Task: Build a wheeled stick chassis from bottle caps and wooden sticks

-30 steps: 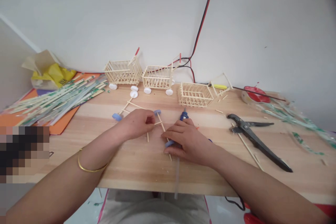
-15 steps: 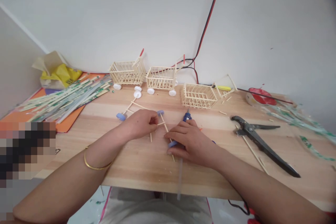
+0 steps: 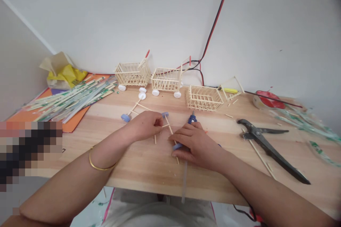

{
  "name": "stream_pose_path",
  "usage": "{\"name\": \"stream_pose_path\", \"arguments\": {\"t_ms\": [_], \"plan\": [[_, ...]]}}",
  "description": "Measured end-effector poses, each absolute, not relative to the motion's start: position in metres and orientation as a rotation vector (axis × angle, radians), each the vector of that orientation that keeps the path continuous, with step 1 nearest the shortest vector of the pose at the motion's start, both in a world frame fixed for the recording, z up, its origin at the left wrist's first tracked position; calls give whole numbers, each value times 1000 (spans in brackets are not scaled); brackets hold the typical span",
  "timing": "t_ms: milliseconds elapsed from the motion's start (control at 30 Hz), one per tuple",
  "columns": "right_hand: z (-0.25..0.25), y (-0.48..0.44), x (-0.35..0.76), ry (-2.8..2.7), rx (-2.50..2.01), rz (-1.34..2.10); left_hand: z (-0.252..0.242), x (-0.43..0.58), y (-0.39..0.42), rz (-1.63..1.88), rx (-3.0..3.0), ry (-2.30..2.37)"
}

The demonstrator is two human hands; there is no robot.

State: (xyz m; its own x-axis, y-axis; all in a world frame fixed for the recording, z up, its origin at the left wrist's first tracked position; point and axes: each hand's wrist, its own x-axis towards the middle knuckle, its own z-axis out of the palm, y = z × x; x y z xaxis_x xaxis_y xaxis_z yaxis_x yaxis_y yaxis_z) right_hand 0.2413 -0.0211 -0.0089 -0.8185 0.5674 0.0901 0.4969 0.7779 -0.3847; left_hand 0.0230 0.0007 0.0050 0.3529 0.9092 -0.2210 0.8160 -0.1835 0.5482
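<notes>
My left hand (image 3: pixel 145 127) is closed, its fingers pinching a thin wooden stick (image 3: pixel 165 126) that meets a longer axle stick (image 3: pixel 171 128). A blue wheel (image 3: pixel 165 115) sits near the axle's far end. My right hand (image 3: pixel 198 143) closes around the near blue wheel (image 3: pixel 177 146) on that same axle. Partly under my right hand lies a blue glue gun (image 3: pixel 191 117), with a clear glue stick (image 3: pixel 184 184) extending toward me. Left of the left hand, joined sticks (image 3: pixel 133 107) carry a white wheel (image 3: pixel 142 95) and a blue wheel (image 3: pixel 125 117).
Behind stand two wheeled stick carts (image 3: pixel 132 74) and a stick basket without visible wheels (image 3: pixel 204 98). Dark pliers (image 3: pixel 269 145) lie right, near a red-lined bowl (image 3: pixel 269 100). Wrapped sticks (image 3: pixel 77 97) pile up on the left. A cable (image 3: pixel 217 25) runs up the wall.
The whole view has shifted slightly, so everything appears a little further right. Both hands keep the same hold on the stick and the wheel.
</notes>
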Motion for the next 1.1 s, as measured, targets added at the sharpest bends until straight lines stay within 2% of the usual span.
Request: {"name": "stream_pose_path", "arguments": {"t_ms": [1100], "plan": [[-13,-20,242,-2747,-800,497,6,23,1,168,2051,1512]]}}
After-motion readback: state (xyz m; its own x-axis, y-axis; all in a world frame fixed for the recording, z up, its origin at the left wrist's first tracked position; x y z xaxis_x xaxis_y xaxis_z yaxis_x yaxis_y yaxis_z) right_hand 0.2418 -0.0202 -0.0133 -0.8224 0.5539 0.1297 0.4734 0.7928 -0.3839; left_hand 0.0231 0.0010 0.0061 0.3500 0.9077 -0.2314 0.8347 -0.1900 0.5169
